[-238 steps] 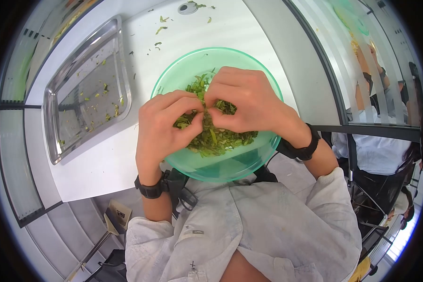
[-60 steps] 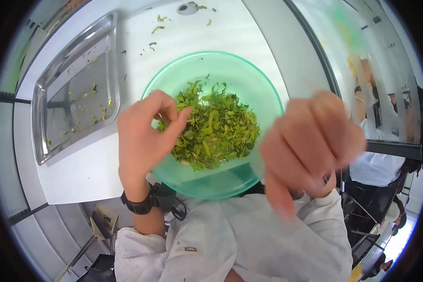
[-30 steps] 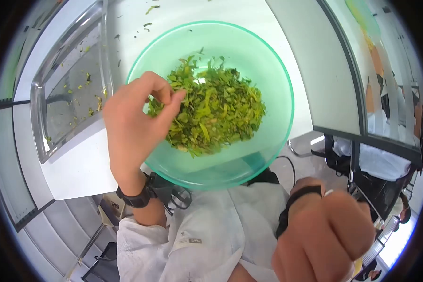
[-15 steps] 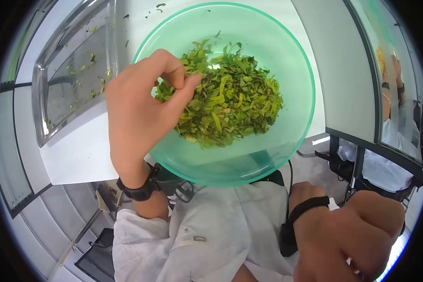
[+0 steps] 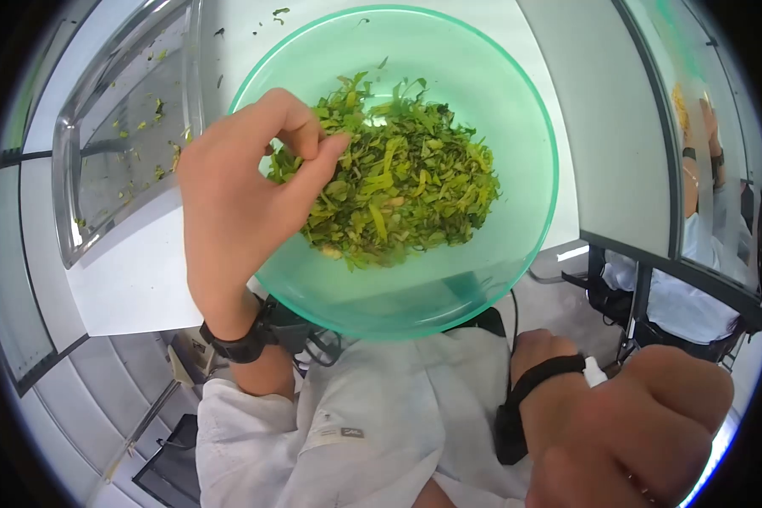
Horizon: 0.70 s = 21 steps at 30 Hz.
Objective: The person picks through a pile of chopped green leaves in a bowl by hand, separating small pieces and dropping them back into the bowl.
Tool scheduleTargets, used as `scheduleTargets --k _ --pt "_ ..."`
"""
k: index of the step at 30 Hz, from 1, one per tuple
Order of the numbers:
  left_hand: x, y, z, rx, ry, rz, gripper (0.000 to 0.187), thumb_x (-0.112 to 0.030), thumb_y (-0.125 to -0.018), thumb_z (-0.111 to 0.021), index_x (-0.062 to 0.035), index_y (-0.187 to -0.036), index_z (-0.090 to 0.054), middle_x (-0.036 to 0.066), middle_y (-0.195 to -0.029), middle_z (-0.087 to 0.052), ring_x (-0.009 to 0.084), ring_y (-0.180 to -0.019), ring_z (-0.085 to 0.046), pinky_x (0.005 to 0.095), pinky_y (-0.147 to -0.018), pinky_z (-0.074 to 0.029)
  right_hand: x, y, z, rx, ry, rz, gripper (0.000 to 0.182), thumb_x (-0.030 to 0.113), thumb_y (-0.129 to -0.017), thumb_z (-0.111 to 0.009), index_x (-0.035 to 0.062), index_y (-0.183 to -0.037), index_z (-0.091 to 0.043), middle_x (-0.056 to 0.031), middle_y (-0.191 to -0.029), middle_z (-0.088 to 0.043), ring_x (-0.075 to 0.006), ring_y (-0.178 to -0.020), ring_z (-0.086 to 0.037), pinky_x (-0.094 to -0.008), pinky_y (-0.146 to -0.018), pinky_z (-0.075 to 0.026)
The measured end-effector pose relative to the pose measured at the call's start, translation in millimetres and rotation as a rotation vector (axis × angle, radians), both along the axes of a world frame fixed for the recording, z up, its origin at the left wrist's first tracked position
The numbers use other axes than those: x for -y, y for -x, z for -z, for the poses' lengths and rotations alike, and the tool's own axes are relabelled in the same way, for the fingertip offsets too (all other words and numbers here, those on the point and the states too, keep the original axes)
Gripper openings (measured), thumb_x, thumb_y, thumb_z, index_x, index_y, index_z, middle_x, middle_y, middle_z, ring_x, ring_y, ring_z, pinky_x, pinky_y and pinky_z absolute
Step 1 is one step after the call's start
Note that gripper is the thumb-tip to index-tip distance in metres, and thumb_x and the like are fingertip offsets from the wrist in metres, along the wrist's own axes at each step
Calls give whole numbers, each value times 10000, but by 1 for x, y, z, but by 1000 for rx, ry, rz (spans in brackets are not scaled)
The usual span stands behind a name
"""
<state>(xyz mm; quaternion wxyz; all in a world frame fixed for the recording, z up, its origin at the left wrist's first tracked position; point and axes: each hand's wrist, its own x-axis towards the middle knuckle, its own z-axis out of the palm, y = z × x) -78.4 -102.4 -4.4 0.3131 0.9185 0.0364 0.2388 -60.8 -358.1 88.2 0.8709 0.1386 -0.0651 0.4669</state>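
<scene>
A large translucent green bowl [image 5: 516,169] holds a heap of chopped green leaves [image 5: 406,186]. Over the bowl's left side, my left hand [image 5: 250,186] has thumb and index fingertips pressed together at the heap's edge; whatever may be between them is too small to make out. A black band circles its wrist. My right hand [image 5: 639,415] is at the lower right, away from the bowl and close to the camera, its fingers curled, with what they hold, if anything, hidden. A black strap is around that wrist too.
A clear tray [image 5: 135,127] with leaf scraps lies left of the bowl on the white table [image 5: 131,292]. Small dark bits lie behind the bowl. A partition [image 5: 601,110] rises at the right; beyond it another person's hand [image 5: 709,123] and light clothing show.
The whole view has shifted slightly, putting the bowl and my left hand a little further left in the frame. The fingers of my left hand remain pinched.
</scene>
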Motion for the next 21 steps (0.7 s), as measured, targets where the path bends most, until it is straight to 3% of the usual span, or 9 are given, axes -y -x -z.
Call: scheduleTargets --k 4,6,7,9,11,14,15,18,21 --pt "-1 0 0 -11 5 8 244 -54 -755 -795 -60 -747 -552 22 -649 -589 181 -610 -609 281 -571 -458 18 23 -15 -78 62 62 459 182 -965 -546 121 -623 -246 21 -659 -313 -121 -526 -262 -241 -455 -203" --pt "-1 2 -1 -11 -9 3 244 -56 -755 -795 -62 -747 -552 22 -649 -590 182 -609 -609 281 -570 -457 41 42 -29 -918 -543 387 418 148 -993 -420 128 -616 -241 16 -620 -270 -126 -476 -195 -253 -444 -197" --pt "-1 1 0 -6 -28 1 244 -57 -755 -796 -63 -748 -552 22 -650 -590 183 -609 -609 281 -568 -456 42 36 -24 -800 -533 299 407 154 -983 -427 132 -618 -251 15 -625 -280 -129 -482 -211 -263 -451 -203" --pt "-1 -1 1 7 -29 -10 245 -60 -756 -795 -65 -747 -551 21 -650 -589 183 -608 -608 281 -567 -455 24 12 -4 -225 -226 72 383 164 -963 -442 140 -621 -272 15 -634 -301 -135 -494 -242 -283 -464 -214" --pt "2 3 -4 -64 24 -10 249 -44 -807 -772 -27 -753 -530 29 -711 -634 128 -666 -561 261 -644 -405 10 -2 3 2 -116 1 360 174 -943 -457 148 -624 -293 14 -642 -321 -142 -505 -274 -302 -478 -224" --pt "2 3 -5 -84 38 -6 249 -51 -812 -774 -29 -754 -532 24 -713 -636 123 -677 -570 257 -645 -401 4 -6 2 123 -68 -55 325 189 -912 -479 160 -628 -325 13 -655 -353 -151 -522 -321 -332 -498 -240" --pt "1 3 -5 -94 26 -5 247 -59 -818 -775 -29 -759 -537 20 -717 -636 118 -687 -575 255 -647 -399 18 -7 -8 86 -145 -203 322 212 -889 -512 186 -638 -312 15 -650 -340 -149 -521 -305 -324 -502 -238" --pt "1 3 -4 -95 39 8 241 -63 -821 -775 -27 -766 -543 19 -718 -632 114 -692 -574 255 -652 -400 27 -4 -5 87 -130 -147 311 212 -883 -521 180 -641 -328 9 -653 -355 -153 -528 -324 -326 -506 -248" --pt "0 -1 -3 -30 -10 12 244 -64 -767 -796 -56 -756 -552 21 -644 -581 165 -621 -621 270 -597 -472 25 -5 -4 73 -132 -117 300 212 -876 -530 174 -643 -344 4 -656 -370 -156 -535 -343 -327 -509 -259"
